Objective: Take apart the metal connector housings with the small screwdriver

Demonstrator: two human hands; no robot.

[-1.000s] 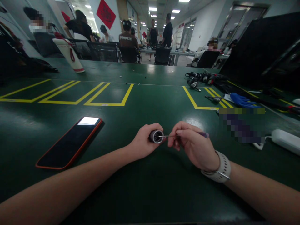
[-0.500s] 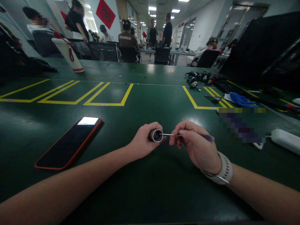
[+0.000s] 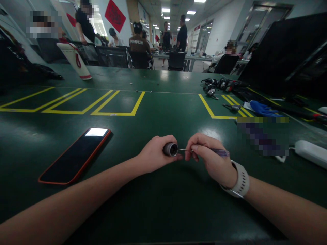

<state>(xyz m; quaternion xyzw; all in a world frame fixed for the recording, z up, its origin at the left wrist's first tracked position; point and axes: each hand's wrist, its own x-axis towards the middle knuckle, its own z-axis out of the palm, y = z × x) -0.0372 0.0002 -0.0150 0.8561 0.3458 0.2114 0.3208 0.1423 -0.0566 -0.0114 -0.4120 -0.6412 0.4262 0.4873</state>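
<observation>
My left hand (image 3: 155,153) is closed around a short dark metal cylinder (image 3: 168,149), a round connector by its look, with its ringed open end turned toward the right. In my right hand (image 3: 208,158) is a slim screwdriver with a translucent purple handle (image 3: 219,152), pinched between thumb and fingers. Its thin metal shaft (image 3: 182,150) points left and reaches the cylinder's open end. Whether the tip is inside or just at the rim, I cannot tell. The fingers of my left hand behind the cylinder are partly hidden.
On the green table (image 3: 153,211) a phone in an orange case (image 3: 75,156) lies to the left. At right are a white power strip (image 3: 313,153), a blue glove (image 3: 264,109) and several dark connectors with cables (image 3: 211,90). A white cup (image 3: 75,61) stands far left.
The cylinder has turned, so less of its inside shows. My right hand has shifted slightly left with the screwdriver, and its handle tilts a little differently.
</observation>
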